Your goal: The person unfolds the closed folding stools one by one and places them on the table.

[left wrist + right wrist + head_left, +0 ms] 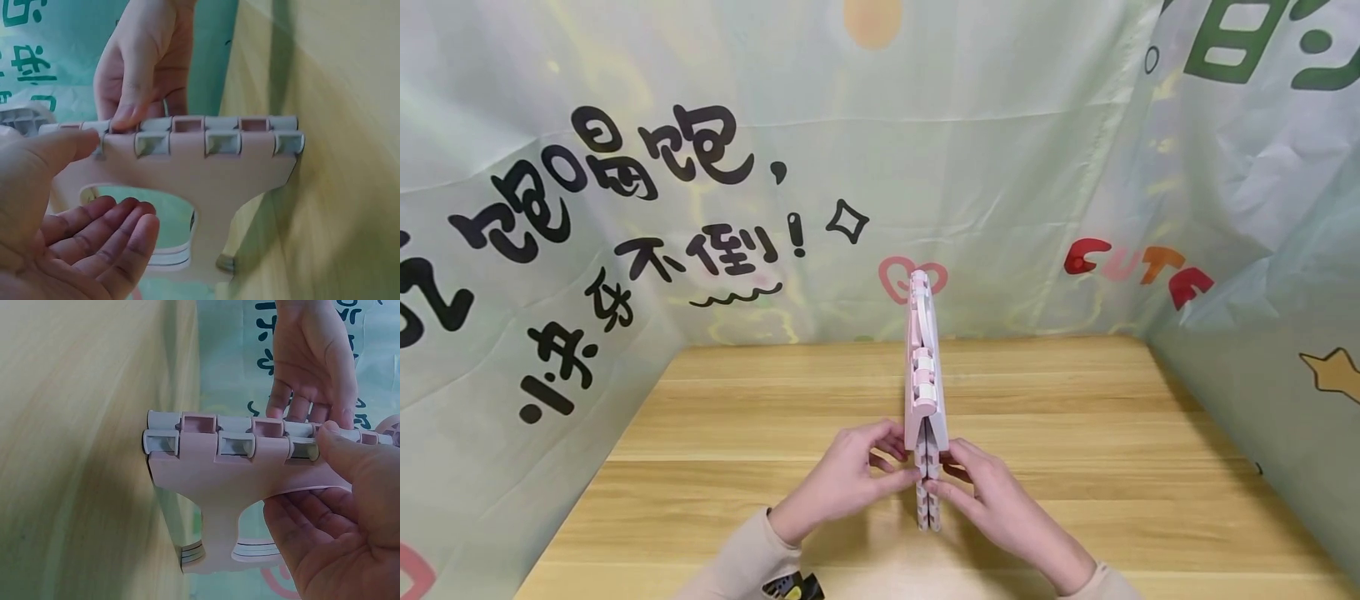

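A folded pink and white plastic folding stool (921,383) stands upright on the wooden table, narrow edge towards me. My left hand (857,471) is at its left side. The left thumb (75,144) touches the hinged leg edge (222,144), while the other fingers lie loosely bent in front of the cutout. From the right side, my right hand (992,492) holds the leg panel (219,469). Its thumb (334,447) presses on the hinge edge, and its fingers reach in at the cutout below, tips partly hidden.
The wooden table (760,400) spreads out around the stool. Pale printed cloth (1000,167) hangs behind it and along both sides. A small dark patterned object (793,586) shows beside the left sleeve at the bottom edge.
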A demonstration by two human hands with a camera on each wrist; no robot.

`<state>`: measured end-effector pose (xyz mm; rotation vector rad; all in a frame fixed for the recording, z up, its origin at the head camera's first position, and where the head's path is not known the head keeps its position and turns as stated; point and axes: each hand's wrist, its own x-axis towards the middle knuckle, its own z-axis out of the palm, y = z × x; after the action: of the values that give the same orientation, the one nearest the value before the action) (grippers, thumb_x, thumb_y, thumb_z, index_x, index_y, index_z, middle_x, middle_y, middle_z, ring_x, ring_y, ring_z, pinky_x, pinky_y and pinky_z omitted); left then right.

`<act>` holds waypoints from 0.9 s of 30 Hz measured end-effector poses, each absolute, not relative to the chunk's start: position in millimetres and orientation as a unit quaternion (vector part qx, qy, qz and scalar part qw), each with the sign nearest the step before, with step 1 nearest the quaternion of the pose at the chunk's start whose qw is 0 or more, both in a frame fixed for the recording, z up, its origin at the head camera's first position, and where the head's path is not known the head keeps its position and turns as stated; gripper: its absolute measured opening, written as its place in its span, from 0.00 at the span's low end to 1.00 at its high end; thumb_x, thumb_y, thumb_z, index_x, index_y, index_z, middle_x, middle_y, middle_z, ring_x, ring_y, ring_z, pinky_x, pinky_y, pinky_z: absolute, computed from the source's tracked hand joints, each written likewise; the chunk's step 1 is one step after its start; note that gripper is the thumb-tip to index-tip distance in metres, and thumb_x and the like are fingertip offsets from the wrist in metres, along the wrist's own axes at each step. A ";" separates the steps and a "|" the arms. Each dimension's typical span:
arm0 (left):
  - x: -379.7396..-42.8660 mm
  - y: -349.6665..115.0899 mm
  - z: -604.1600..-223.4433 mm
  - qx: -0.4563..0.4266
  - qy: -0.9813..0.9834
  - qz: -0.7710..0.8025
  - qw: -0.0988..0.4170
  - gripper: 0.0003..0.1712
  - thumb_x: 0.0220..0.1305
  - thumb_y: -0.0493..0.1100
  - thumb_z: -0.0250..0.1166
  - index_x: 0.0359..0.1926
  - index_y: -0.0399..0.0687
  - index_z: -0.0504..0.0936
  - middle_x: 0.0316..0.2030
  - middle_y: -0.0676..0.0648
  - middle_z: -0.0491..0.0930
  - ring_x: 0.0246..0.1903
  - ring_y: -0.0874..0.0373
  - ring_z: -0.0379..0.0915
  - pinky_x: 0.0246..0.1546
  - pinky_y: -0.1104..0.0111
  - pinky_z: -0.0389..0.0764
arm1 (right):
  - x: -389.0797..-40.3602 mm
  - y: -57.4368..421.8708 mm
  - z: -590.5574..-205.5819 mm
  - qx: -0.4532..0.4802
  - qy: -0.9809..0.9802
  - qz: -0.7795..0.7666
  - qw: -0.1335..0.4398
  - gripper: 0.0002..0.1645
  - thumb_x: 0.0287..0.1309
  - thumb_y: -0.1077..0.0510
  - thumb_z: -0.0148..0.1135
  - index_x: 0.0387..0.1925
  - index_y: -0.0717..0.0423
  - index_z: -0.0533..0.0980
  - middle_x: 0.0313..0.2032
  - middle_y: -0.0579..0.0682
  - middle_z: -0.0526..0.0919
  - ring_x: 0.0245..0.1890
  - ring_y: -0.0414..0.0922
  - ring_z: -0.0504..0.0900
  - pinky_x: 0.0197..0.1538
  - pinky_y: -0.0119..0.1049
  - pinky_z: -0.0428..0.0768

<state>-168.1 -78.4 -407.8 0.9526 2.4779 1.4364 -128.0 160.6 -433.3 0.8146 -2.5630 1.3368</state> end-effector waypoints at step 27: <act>-165.1 -71.0 -420.7 0.307 0.813 0.494 0.000 0.19 0.62 0.42 0.80 0.52 0.51 0.86 0.44 0.52 0.90 0.40 0.58 0.85 0.43 0.68 0.91 | -132.6 169.0 -433.6 0.268 -0.848 0.454 0.060 0.22 0.72 0.50 0.69 0.59 0.56 0.80 0.54 0.53 0.91 0.55 0.53 0.90 0.60 0.51 0.88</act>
<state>-165.1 -71.0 -420.7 0.9658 2.5549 1.5536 -132.6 169.0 -433.6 0.8120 -2.5650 1.3730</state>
